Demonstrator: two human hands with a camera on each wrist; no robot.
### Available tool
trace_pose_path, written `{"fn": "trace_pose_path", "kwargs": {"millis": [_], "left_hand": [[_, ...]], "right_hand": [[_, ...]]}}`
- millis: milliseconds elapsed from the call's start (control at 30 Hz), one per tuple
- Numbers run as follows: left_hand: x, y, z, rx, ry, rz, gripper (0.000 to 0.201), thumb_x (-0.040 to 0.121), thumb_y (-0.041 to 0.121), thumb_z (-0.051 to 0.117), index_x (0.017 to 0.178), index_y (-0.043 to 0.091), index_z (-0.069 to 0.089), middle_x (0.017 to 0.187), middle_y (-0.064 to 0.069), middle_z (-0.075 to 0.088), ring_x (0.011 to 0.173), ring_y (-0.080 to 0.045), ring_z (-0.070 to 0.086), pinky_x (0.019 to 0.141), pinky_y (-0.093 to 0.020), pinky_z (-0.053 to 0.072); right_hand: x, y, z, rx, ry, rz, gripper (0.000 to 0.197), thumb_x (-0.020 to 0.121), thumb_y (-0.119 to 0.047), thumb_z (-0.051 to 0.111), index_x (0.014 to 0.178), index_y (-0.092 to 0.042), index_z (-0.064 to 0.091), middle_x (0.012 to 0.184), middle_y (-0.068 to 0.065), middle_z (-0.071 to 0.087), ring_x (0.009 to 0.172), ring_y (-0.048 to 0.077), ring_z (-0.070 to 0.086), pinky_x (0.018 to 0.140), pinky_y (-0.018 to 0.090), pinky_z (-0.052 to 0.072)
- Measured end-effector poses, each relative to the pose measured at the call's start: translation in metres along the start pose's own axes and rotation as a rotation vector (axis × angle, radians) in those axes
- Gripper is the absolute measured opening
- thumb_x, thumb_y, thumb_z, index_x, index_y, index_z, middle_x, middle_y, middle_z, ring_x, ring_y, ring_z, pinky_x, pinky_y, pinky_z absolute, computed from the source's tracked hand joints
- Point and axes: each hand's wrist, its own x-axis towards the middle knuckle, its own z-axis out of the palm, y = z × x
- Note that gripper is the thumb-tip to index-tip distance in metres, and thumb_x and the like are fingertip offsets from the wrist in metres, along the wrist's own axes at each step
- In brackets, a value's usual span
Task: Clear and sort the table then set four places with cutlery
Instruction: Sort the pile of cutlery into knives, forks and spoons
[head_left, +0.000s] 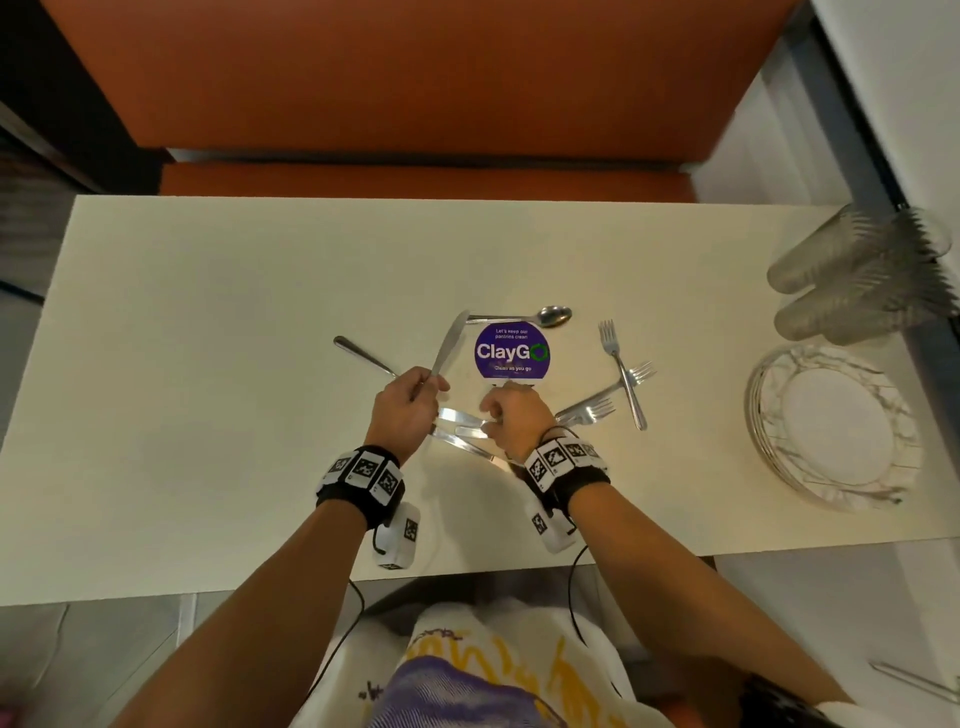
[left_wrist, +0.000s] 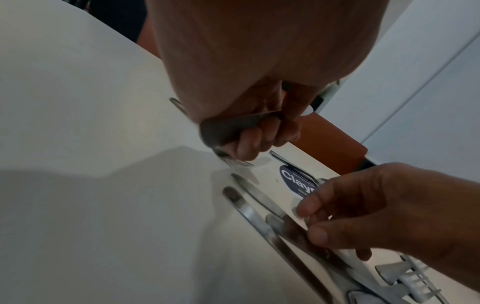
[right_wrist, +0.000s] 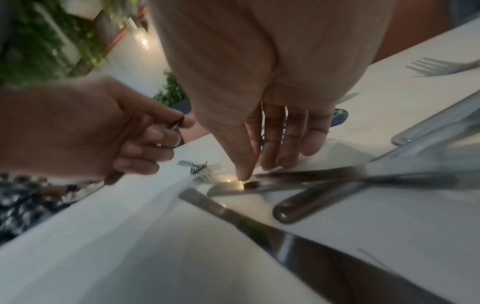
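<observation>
My left hand (head_left: 415, 397) grips a table knife (head_left: 449, 343) by its handle, blade pointing away over the cream table (head_left: 208, 364). A fork (head_left: 361, 354) runs under that hand; I cannot tell whether it is held. My right hand (head_left: 501, 418) reaches down with straight fingers (right_wrist: 272, 148), its thumb tip touching the blade of one of the knives (head_left: 460, 415) that lie crossed between the hands. In the left wrist view the held knife (left_wrist: 228, 127) sits in curled fingers (left_wrist: 249, 144), and the right hand (left_wrist: 363, 205) hovers over the lying knives (left_wrist: 244, 207).
A spoon (head_left: 553, 315) lies beyond a purple ClayGo sticker (head_left: 511, 352). Three forks (head_left: 621, 369) are crossed right of centre. Stacked plates (head_left: 769, 374) and stacked clear cups (head_left: 857, 280) stand at the right end. An orange bench (head_left: 415, 104) is behind the table.
</observation>
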Motion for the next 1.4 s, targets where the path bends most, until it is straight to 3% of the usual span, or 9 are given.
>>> {"fn": "trace_pose_path", "kwargs": {"millis": [100,167,400,567,767,1033,1133,1233,1400], "left_hand": [[-0.001,-0.002,-0.003,-0.020,0.025,0.002,0.025,0.104,0.014,0.048,0.092,0.012,0.070,0.071,-0.012,0.065,0.063,-0.016,0.060,0.059,-0.021,0.052],[0.000,-0.003,-0.004,-0.034,0.036,-0.003,0.025,0.104,0.014,0.048,0.093,0.011,0.070,0.069,-0.009,0.065,0.061,-0.013,0.059,0.056,-0.017,0.049],[0.005,-0.006,-0.004,-0.032,0.049,-0.001,0.026,0.104,0.018,0.048,0.092,0.016,0.071,0.068,-0.007,0.067,0.062,-0.011,0.060,0.061,-0.024,0.047],[0.006,-0.008,-0.005,-0.034,0.061,0.004,0.026,0.105,0.018,0.048,0.092,0.016,0.070,0.068,-0.006,0.066,0.059,-0.011,0.057,0.056,-0.022,0.045],[0.008,-0.010,-0.007,-0.038,0.067,0.002,0.026,0.104,0.019,0.048,0.091,0.017,0.071,0.066,-0.003,0.065,0.059,-0.010,0.056,0.062,-0.027,0.044],[0.010,-0.015,-0.006,-0.026,0.065,0.008,0.026,0.104,0.021,0.048,0.092,0.019,0.071,0.066,-0.001,0.066,0.061,-0.011,0.058,0.068,-0.032,0.046],[0.011,-0.015,-0.007,-0.027,0.067,0.008,0.026,0.105,0.021,0.048,0.092,0.019,0.071,0.066,0.000,0.066,0.061,-0.011,0.058,0.070,-0.031,0.046],[0.011,-0.012,-0.008,-0.033,0.076,0.007,0.026,0.105,0.019,0.048,0.092,0.018,0.071,0.065,0.000,0.065,0.057,-0.007,0.056,0.066,-0.029,0.045],[0.011,-0.007,-0.010,-0.051,0.091,0.002,0.026,0.105,0.016,0.047,0.094,0.013,0.071,0.068,-0.004,0.066,0.051,-0.003,0.054,0.058,-0.023,0.044]], "right_hand": [[-0.002,-0.003,0.004,-0.108,-0.008,-0.044,0.025,0.091,-0.019,0.068,0.115,-0.015,0.066,0.110,0.004,0.060,0.104,0.020,0.053,0.093,0.033,0.048],[-0.002,-0.004,0.006,-0.166,-0.026,-0.067,0.024,0.093,-0.018,0.065,0.116,-0.014,0.065,0.114,0.006,0.061,0.109,0.022,0.052,0.095,0.033,0.047],[0.001,-0.012,0.014,-0.218,-0.099,-0.032,0.024,0.093,-0.009,0.059,0.117,-0.006,0.061,0.120,0.016,0.057,0.111,0.030,0.055,0.094,0.036,0.047],[-0.001,-0.014,0.021,-0.167,-0.040,0.017,0.023,0.094,-0.018,0.054,0.114,-0.007,0.059,0.122,0.016,0.052,0.111,0.031,0.053,0.091,0.039,0.047],[-0.006,-0.011,0.022,-0.139,0.016,0.060,0.023,0.099,-0.029,0.052,0.106,-0.009,0.060,0.112,0.016,0.057,0.103,0.032,0.056,0.085,0.040,0.050],[-0.007,-0.013,0.008,-0.109,0.016,0.053,0.039,0.089,-0.038,0.069,0.114,-0.008,0.062,0.115,0.008,0.056,0.109,0.024,0.052,0.098,0.037,0.047],[-0.006,-0.018,0.004,-0.173,-0.033,0.054,0.031,0.096,-0.032,0.062,0.112,-0.006,0.064,0.116,0.010,0.058,0.112,0.025,0.053,0.099,0.037,0.045],[-0.005,-0.022,0.008,-0.211,-0.088,0.076,0.022,0.096,-0.024,0.058,0.108,-0.007,0.065,0.118,0.015,0.058,0.109,0.029,0.057,0.090,0.036,0.049],[-0.005,-0.022,0.020,-0.133,-0.101,0.055,0.042,0.099,-0.036,0.051,0.123,-0.003,0.059,0.128,0.016,0.056,0.120,0.030,0.046,0.101,0.038,0.042]]}}
